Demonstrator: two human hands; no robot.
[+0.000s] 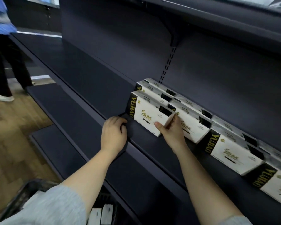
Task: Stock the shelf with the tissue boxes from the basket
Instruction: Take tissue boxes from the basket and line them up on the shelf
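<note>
White-and-black carton: the tissue box (150, 113) at frame centre stands on the dark shelf (91, 88), leftmost of the front row, its long axis running from upper left to lower right along the shelf.
Right hand: the right hand (170, 132) is the nearer one and grips the box's lower-right end, thumb on the front face, fingers curled round the end between it and the neighbouring box (191, 125).
Left hand: the left hand (113, 133) holds no box; its fingers curl over the shelf's front lip (81, 101), just left of the box.
Direction of move: judged from this, the box still needs seating flush; bare shelf lies to its left, the back row (154, 89) touches behind.
In the way: the neighbouring box presses close on the right, so the gripping fingers have little room there.
Row: more boxes (234, 153) run toward the lower right.
Basket: the dark basket (21, 194) at lower left shows white boxes (102, 215) inside.
Bystander: a person's legs (5, 67) stand at upper left, well apart.
</note>
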